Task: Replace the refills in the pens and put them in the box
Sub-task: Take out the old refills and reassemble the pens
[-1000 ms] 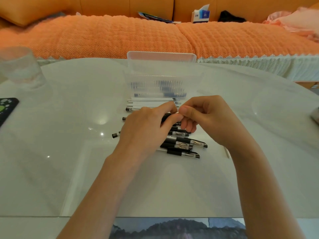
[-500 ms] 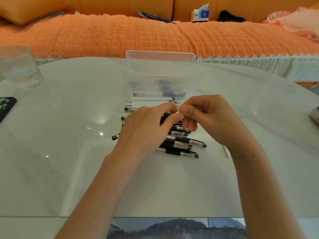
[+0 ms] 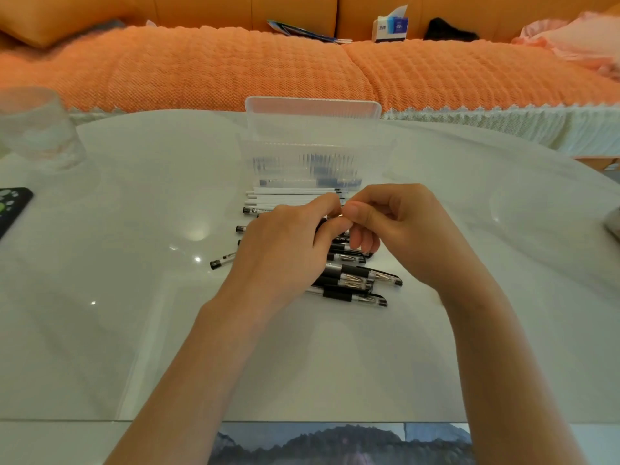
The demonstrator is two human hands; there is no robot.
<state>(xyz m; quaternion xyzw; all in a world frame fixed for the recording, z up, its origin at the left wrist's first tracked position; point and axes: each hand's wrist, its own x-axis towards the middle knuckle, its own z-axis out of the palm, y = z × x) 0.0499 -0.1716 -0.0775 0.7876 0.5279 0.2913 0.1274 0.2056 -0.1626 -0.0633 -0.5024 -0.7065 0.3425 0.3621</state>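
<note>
A row of black-grip pens (image 3: 355, 283) lies on the white table, partly hidden under my hands. Several white refills (image 3: 292, 196) lie just beyond them, in front of the open clear plastic box (image 3: 312, 146), which holds some pens. My left hand (image 3: 288, 246) grips a black pen (image 3: 321, 226) above the pile, mostly hidden in the fist. My right hand (image 3: 396, 226) meets it from the right, thumb and forefinger pinching the pen's metal tip end. The fingertips of both hands touch.
A drinking glass (image 3: 37, 129) stands at the far left, and a dark phone (image 3: 13, 206) lies at the left edge. A grey object (image 3: 612, 223) pokes in at the right edge. An orange sofa (image 3: 235, 68) with a tissue box (image 3: 391, 26) runs behind the table.
Both hands stay together over the pile on the same pen; only small finger shifts at the pen's tip. Nothing else has moved.
</note>
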